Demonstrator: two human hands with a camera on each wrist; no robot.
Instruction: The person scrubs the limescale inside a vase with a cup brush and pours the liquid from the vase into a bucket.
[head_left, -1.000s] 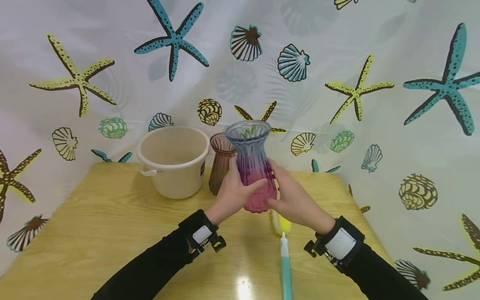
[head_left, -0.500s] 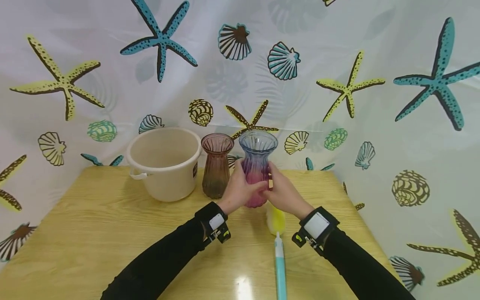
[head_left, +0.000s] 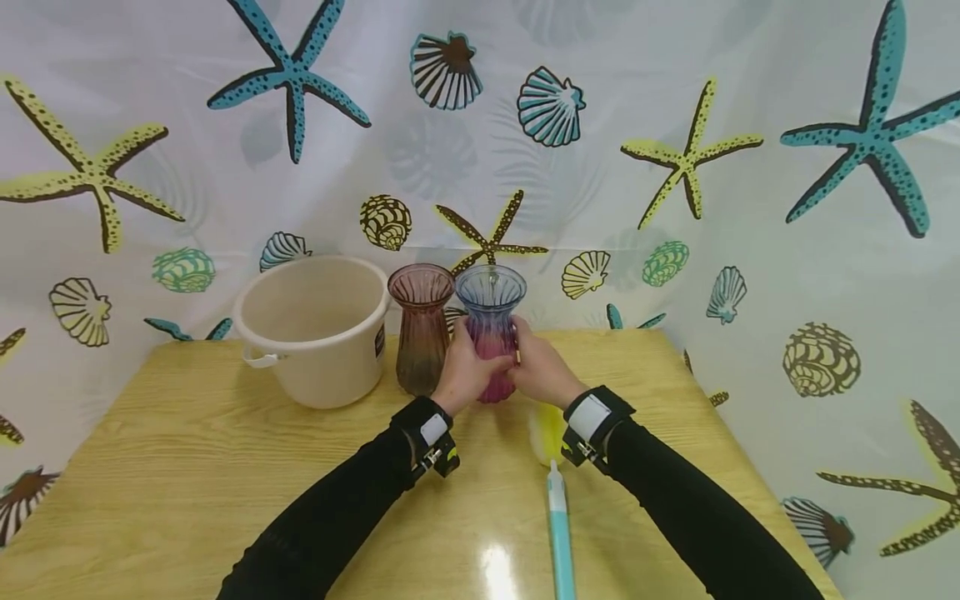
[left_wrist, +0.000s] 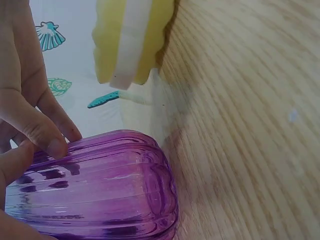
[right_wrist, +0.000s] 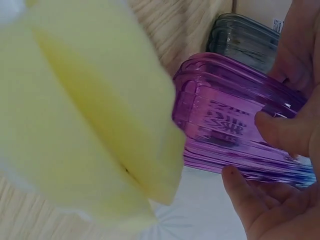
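Observation:
Both hands hold a ribbed glass vase [head_left: 491, 292], blue at its flared rim and pink toward its base. The left hand [head_left: 463, 371] grips its left side, thumb across the front; the right hand [head_left: 545, 367] grips the right side. The vase stands upright, and in the left wrist view the purple-looking glass [left_wrist: 105, 185] has its base right at the wood. Just left of it is a second vase [head_left: 420, 342], plum to brown. In front lies a sponge brush with a yellow head [head_left: 549, 433] and a turquoise handle [head_left: 561, 542]; its sponge [right_wrist: 95, 105] looms large in the right wrist view.
A cream bucket [head_left: 322, 375] with a handle lug stands left of the plum vase. Behind the wooden table [head_left: 225, 467] hangs a white curtain [head_left: 480, 167] printed with starfish and shells, and it also runs along the right side.
Both hands have lowered the blue-pink vase from the air to the tabletop, farther back and beside the plum vase. It no longer overlaps the plum vase's body. The head view has shifted slightly.

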